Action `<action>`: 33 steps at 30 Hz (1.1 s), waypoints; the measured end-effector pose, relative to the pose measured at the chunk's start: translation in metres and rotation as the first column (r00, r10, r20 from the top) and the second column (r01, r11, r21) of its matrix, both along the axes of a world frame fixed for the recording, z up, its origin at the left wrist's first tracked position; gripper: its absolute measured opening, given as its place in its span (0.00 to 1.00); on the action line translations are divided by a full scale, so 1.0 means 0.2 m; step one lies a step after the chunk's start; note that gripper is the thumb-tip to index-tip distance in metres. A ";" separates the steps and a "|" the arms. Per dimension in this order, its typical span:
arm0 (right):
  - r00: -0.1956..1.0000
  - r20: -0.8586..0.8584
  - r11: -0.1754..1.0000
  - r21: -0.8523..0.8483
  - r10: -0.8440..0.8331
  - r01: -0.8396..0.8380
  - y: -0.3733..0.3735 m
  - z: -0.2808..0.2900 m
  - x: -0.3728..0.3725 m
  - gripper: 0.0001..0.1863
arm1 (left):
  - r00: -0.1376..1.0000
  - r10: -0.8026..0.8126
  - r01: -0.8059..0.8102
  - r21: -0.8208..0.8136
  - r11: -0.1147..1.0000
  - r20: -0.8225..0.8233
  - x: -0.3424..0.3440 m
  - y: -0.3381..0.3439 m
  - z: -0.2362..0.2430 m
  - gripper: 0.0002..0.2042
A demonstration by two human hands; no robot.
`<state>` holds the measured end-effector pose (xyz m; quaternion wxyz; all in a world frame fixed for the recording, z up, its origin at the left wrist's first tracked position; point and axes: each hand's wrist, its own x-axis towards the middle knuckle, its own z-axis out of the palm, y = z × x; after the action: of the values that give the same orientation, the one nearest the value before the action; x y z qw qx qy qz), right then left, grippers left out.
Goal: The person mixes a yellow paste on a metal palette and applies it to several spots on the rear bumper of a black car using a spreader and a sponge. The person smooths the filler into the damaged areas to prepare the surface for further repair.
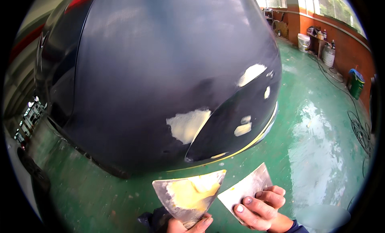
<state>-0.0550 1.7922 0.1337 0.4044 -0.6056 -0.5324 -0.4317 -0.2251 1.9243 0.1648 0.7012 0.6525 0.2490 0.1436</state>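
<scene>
Two bare hands at the lower edge, closest to the lens. Left hand (188,224) pinching the bottom corner of a flat metal spreader (188,193), fingertips curled round its lower point; blade held face up, loaded with a smear of yellowish body filler (192,193) across its middle. Right hand (260,207) closed round a second metal spreader (246,189), fingers folded over its lower edge, blade mostly bare and grey, tilted up to the right. Both blades close together, not touching, hovering over a wet green floor (321,144).

Just beyond, filling most of the view, a dark car body panel (152,72), sanded dull. Pale filler patches already laid on it: a large one (187,124) at a curved seam, a long one (251,73) higher to the right, several small dabs (243,128) on the lower section below. Patches looking rough and unsanded; judged partway through filling, with fresh filler on the left blade not yet applied and smoothing yet to come.

Far right, along a brick-red wall, a white bucket (303,42), a metal drum (329,55), a green bin (355,85) and black cables (361,128) coiled on the floor.
</scene>
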 end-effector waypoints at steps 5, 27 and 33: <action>0.974 0.196 0.987 -0.092 -0.111 0.131 -0.03 -0.02 0.04 0.16 | 0.998 -0.034 0.034 0.000 0.999 -0.057 0.08 -0.01 0.08 0.08; 0.912 0.382 0.987 0.094 -0.153 0.127 0.15 0.22 0.53 0.12 | 0.988 0.148 -0.139 -0.147 0.979 0.050 0.03 0.02 0.03 0.01; 0.850 0.446 0.960 0.156 -0.279 0.233 0.29 0.43 0.66 0.18 | 0.988 0.126 -0.105 -0.203 0.974 0.090 0.02 0.05 0.05 0.01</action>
<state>0.0761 1.8495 0.2202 0.2327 -0.5303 -0.5065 -0.6388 -0.2221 1.9344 0.1749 0.7647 0.5559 0.2633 0.1921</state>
